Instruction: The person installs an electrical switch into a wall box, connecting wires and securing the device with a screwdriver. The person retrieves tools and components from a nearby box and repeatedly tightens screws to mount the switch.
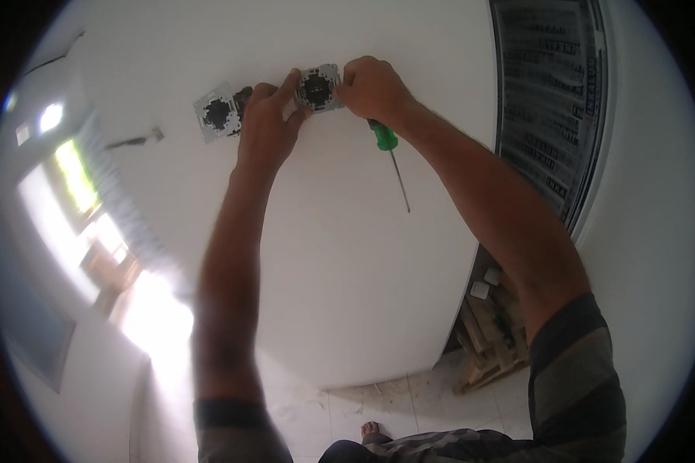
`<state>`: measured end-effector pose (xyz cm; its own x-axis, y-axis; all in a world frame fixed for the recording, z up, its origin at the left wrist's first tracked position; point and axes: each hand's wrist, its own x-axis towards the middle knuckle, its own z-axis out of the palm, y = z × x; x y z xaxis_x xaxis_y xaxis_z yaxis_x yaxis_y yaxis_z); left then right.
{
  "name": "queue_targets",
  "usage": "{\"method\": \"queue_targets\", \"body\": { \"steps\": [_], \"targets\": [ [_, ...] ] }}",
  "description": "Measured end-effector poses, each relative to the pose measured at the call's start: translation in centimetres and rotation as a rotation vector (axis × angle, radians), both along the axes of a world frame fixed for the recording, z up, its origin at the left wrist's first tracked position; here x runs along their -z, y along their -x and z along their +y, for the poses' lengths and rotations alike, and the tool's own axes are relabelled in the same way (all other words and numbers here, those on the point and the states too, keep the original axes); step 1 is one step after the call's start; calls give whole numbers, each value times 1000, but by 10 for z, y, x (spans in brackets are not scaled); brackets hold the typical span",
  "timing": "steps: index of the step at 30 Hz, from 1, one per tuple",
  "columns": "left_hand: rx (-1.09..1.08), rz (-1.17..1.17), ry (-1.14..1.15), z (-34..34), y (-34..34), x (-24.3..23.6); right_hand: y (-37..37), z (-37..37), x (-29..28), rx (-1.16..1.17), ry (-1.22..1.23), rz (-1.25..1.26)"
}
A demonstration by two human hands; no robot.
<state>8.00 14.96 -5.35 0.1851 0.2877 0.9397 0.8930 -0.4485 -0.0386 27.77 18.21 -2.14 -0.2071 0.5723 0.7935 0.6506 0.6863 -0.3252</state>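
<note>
A square socket insert (317, 88) with a metal frame and dark centre sits against the white wall between my two hands. My left hand (268, 123) grips its left side, index finger at the upper corner and thumb at the lower edge. At its right edge are the bent fingers of my right hand (375, 89). A screwdriver (387, 140) with a green handle is tucked in that same hand, its shaft pointing down. Left of my left hand a second similar insert (217, 113) is set on the wall, with dark parts beside it partly hidden by my fingers.
A dark-framed panel (544, 100) with printed covering stands right of the wall. Below it a wooden pallet (490, 339) lies on the tiled floor, small white pieces (480, 290) near it. A dark slot (135, 141) marks the wall at left. Bright light enters from the left.
</note>
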Motion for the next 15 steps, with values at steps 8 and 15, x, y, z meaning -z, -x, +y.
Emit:
{"method": "queue_targets", "body": {
  "steps": [8,15],
  "targets": [
    [13,27,-40,1,5,-2,-9,-3,-1,-71,107,38],
    [59,28,-1,-9,-3,-4,-19,-7,6,-215,77,175]
  ]
}}
